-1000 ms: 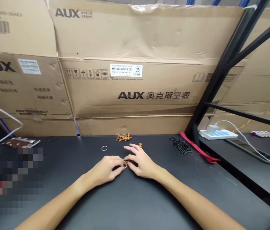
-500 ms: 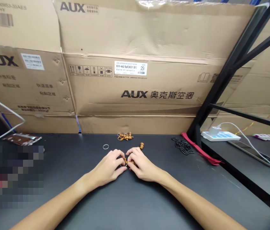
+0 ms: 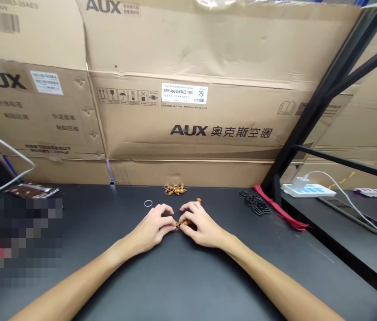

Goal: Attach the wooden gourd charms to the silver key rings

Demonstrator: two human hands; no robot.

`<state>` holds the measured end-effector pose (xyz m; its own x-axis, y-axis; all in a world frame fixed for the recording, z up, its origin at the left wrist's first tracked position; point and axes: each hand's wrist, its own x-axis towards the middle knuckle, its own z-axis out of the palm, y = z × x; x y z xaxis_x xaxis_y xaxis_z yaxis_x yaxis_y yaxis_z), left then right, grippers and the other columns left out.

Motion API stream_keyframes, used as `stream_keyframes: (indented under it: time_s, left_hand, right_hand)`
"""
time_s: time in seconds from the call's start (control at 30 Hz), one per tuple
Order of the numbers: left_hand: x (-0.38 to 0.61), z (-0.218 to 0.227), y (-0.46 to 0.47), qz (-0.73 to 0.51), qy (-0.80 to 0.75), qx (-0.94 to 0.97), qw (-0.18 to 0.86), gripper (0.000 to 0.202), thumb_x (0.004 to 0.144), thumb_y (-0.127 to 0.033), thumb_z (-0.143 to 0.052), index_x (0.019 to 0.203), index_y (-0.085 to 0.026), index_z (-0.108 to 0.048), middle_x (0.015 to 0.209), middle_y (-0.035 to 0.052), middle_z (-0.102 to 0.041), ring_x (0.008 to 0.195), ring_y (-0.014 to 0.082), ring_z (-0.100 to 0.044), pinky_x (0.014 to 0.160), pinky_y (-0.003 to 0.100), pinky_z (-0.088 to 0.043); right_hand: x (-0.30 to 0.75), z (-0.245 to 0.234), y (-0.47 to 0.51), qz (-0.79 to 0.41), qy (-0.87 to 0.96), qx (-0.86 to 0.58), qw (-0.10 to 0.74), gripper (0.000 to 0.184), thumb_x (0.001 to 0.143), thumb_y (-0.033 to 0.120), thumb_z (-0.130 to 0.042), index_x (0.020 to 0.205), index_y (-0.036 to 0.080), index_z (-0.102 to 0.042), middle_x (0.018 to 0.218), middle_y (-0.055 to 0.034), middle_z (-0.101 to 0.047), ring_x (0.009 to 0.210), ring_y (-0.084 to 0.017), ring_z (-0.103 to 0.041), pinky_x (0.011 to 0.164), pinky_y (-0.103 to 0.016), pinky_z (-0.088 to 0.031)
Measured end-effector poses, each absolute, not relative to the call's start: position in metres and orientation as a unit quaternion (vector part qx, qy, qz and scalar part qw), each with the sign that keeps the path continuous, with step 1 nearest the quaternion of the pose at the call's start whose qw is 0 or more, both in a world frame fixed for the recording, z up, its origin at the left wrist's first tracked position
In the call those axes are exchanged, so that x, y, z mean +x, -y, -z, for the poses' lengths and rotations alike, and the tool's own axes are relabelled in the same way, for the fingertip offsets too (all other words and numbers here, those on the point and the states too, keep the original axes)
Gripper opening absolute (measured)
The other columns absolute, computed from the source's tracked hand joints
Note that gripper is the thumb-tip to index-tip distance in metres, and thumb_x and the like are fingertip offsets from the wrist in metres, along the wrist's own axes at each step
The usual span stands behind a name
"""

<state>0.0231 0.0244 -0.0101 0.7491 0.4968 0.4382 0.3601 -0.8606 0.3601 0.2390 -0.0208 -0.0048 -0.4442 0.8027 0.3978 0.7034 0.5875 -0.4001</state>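
In the head view, the left hand (image 3: 155,228) and right hand (image 3: 202,226) pinch narrowly at a small ringed trinket (image 3: 178,224), camera-side of the glossy, knobbly orange-brown pile (image 3: 176,190). Fiddly fingertip adjustment seems in hand; continuing probably calls for a light, steady pinch. A thin, round metallic hoop (image 3: 148,206) lies left of the pile.

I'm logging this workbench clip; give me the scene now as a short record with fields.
left hand: left hand, fingertips at the charm; exact grip too small to tell
right hand: right hand, fingertips at the same charm
between hands: small amber-brown charm with a silver ring, partly hidden
beyond hands: loose round silver ring; cluster of amber-brown beaded charms
right of hands: pile of thin black oval loops; long flat red strap
surface: dark grey tabletop
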Motion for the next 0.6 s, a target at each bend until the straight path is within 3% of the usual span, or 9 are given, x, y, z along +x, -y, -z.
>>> stream_keyframes:
  time_s: [0.3,0.6]
  left_hand:
    - [0.023,0.006,-0.024,-0.271,-0.230,0.922,0.155,0.018,0.092,-0.024,-0.050,0.084,-0.021,-0.066,0.108,0.0049,-0.052,0.101,0.0181,-0.053,0.093,0.033,-0.045]
    - [0.024,0.008,-0.017,-0.256,-0.242,0.930,0.107,0.012,0.087,-0.029,-0.058,0.081,-0.020,-0.060,0.114,0.0062,-0.052,0.102,0.0214,-0.052,0.092,0.038,-0.044]
  right_hand:
    - [0.240,0.009,0.019,-0.080,0.853,-0.427,0.288,0.007,0.080,0.013,-0.057,0.082,0.019,-0.059,0.110,-0.0098,-0.052,0.112,-0.024,-0.046,0.098,-0.045,-0.040]
    - [0.228,0.013,0.023,-0.067,0.857,-0.419,0.294,0.009,0.084,0.012,-0.051,0.078,0.018,-0.054,0.104,-0.0096,-0.054,0.107,-0.022,-0.047,0.093,-0.041,-0.042]
